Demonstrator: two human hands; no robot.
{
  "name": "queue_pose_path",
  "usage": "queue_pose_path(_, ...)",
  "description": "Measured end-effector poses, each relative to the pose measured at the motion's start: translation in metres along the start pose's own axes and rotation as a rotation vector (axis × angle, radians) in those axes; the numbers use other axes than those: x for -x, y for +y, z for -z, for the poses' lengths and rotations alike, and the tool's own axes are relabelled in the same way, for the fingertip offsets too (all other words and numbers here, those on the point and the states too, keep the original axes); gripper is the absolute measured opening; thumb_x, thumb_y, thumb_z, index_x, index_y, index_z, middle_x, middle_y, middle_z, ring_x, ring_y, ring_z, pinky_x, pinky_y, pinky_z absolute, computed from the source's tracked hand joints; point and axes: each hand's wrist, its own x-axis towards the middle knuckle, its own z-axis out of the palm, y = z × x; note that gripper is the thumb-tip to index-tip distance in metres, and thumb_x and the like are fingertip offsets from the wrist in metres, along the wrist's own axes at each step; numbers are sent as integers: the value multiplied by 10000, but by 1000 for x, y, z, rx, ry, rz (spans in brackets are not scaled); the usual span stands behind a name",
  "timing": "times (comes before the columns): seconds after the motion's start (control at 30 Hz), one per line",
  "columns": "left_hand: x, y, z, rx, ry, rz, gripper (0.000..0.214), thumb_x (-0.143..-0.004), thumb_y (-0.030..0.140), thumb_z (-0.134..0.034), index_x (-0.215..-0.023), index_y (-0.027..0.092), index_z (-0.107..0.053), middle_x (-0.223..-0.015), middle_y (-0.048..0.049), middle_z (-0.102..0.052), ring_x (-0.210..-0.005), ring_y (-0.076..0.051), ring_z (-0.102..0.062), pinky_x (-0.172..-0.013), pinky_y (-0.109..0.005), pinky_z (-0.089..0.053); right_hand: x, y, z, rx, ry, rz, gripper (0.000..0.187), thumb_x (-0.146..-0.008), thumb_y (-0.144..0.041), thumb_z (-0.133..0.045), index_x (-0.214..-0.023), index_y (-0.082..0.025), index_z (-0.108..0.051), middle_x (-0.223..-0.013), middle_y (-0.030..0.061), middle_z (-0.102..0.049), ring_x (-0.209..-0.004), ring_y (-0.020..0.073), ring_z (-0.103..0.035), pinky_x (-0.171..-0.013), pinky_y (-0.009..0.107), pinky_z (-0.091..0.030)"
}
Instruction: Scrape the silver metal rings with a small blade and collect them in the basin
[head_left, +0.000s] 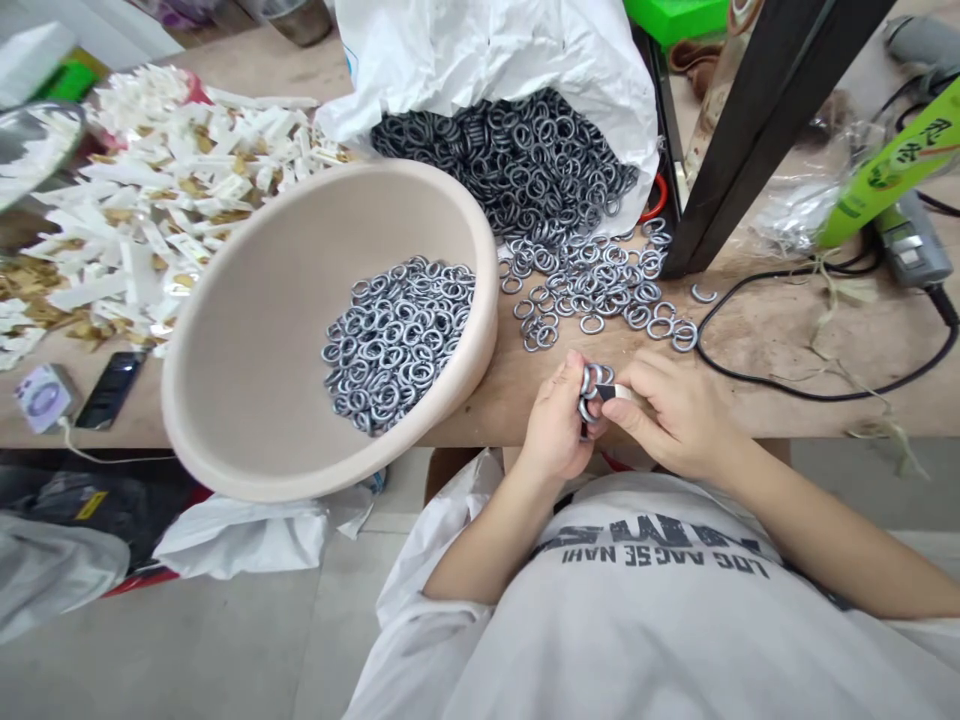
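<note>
My left hand (553, 422) is closed around a small bunch of grey metal rings (592, 385) at the near edge of the wooden table (780, 350). My right hand (671, 410) pinches a small white and black piece (615, 392) against those rings. Both hands touch each other just in front of my chest. Loose rings (600, 290) lie scattered on the table beyond my hands. A beige round bowl (262, 330), tilted over the table edge, holds a pile of rings (397, 340).
A white sack (480, 50) spills dark rings (517, 160) at the back. White plastic pieces (157, 200) are heaped at the left. A phone (111, 388) and a small device (43, 396) lie near the left edge. A black post (757, 130), a black cable (817, 385) and a green bottle (892, 170) stand at the right.
</note>
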Motion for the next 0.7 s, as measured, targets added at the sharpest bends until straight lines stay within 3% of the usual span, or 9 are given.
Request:
queue_pose_path(0.4,0,-2,1,39,-50,69,471,-809,567,-756,-750,180,-495,-500,90,-413,-368,-32,-316,-339,-135,-247,1,-2,-1,83,14,11,373,-1014,-455,-535,-752,-189,-547,-737,-2,-506,-652,126,-460,-629,293,-304)
queue_pose_path(0.47,-2,-4,3,31,-96,66,474,-816,580,-742,-744,183,-494,-492,86,-406,-368,-39,-311,-344,-147,-247,0,0,-3,42,12,-29,385,-1020,-449,-521,-730,-194,-522,-718,-6,-508,-648,127,-458,-628,296,-299)
queue_pose_path(0.57,2,-3,4,8,-165,70,487,-824,599,-722,-712,188,-485,-491,77,-382,-383,-48,-302,-362,-169,-236,-3,12,-4,-44,42,-198,448,-1035,-477,-472,-678,-205,-465,-662,-13,-486,-631,133,-455,-615,302,-290)
queue_pose_path(0.63,14,5,3,-44,-175,16,481,-837,593,-706,-683,190,-494,-505,64,-378,-396,-55,-298,-375,-191,-227,-6,23,-2,-124,109,-301,473,-1033,-517,-454,-672,-212,-455,-642,-18,-464,-626,139,-455,-610,303,-296)
queue_pose_path(0.7,33,22,3,-179,-115,-188,444,-862,574,-679,-676,193,-548,-531,41,-423,-419,-69,-332,-396,-220,-244,-12,31,2,-170,173,-334,467,-1027,-548,-449,-699,-217,-484,-651,-16,-471,-643,149,-472,-623,304,-317)
